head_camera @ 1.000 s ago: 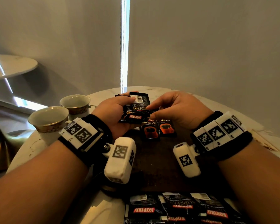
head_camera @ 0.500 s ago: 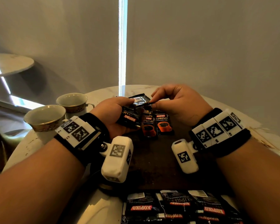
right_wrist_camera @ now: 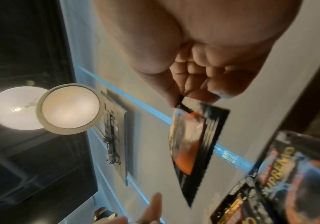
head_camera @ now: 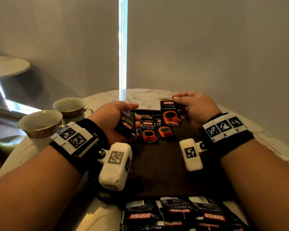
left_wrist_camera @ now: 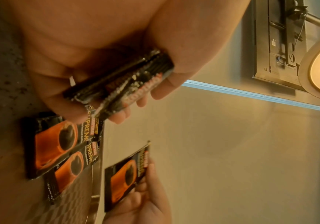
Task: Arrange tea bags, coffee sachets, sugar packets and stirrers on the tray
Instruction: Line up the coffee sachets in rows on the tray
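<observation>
My left hand (head_camera: 122, 120) grips a small stack of black Kopiko coffee sachets (head_camera: 128, 125) (left_wrist_camera: 121, 84) above the left part of the dark tray (head_camera: 160, 164). My right hand (head_camera: 190, 107) pinches a single coffee sachet (head_camera: 170, 112) (right_wrist_camera: 195, 142) by its top corner and holds it upright above the tray's far side. Two sachets (head_camera: 148, 132) (left_wrist_camera: 59, 145) lie side by side, face up, on the tray's far part, between my hands.
Two gold-rimmed cups (head_camera: 40, 122) stand on the marble table (head_camera: 145, 95) at the left. More Kopiko sachets (head_camera: 177, 214) lie in a row at the near edge. A grey wall rises just behind the table.
My right hand has pulled one sachet off the stack in my left hand and carried it right and up, turned face toward me. The left hand has stayed in place.
</observation>
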{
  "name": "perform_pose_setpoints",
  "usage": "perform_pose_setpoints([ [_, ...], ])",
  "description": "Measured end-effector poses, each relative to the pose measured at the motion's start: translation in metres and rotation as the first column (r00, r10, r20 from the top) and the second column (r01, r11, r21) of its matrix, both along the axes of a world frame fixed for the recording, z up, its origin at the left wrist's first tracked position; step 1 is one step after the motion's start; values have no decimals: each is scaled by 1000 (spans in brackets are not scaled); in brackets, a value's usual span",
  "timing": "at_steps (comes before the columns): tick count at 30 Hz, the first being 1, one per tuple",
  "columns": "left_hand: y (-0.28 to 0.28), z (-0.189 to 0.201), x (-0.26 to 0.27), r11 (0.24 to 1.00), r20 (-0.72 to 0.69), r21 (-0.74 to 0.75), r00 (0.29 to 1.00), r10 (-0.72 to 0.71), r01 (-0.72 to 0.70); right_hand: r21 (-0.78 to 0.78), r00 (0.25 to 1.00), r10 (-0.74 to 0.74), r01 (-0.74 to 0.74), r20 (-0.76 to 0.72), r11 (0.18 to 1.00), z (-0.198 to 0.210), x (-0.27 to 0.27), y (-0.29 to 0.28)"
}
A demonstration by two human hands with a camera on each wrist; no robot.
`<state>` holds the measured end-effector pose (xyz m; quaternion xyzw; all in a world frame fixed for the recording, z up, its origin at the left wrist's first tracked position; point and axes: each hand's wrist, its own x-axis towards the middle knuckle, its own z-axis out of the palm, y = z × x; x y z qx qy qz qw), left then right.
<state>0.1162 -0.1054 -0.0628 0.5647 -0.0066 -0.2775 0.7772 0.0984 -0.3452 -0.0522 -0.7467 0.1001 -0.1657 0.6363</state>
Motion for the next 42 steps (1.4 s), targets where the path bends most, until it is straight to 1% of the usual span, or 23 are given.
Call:
perform_pose_setpoints([
  [4, 0, -2, 2, 1000, 12, 3, 1000, -14, 14, -23, 984, 18, -22, -179, 999, -15, 4, -11],
  [7, 1, -1, 4, 1000, 14, 15, 1000, -20, 19, -57, 964, 28, -44, -263, 997, -21, 5, -14],
  [12, 1, 1, 1, 997, -3, 45, 998, -57, 57, -47, 945, 37, -56, -325, 997, -28, 7, -16],
  [15, 0, 1, -1, 995, -2, 56, 997, -77, 77, -72, 932, 46, -77, -359, 994, -28, 6, -16],
  [22, -3, 1, -4, 989, 10, 109, 995, -101, 99, -89, 933, 53, -91, -357, 992, -28, 5, -15],
  [30, -4, 3, -8, 987, 3, 116, 994, -112, 111, -166, 919, 17, -90, -393, 982, -25, 4, -13],
  [42, -5, 1, -6, 981, -6, 148, 992, -123, 122, -172, 906, 24, -106, -423, 979, -22, 1, -7],
])
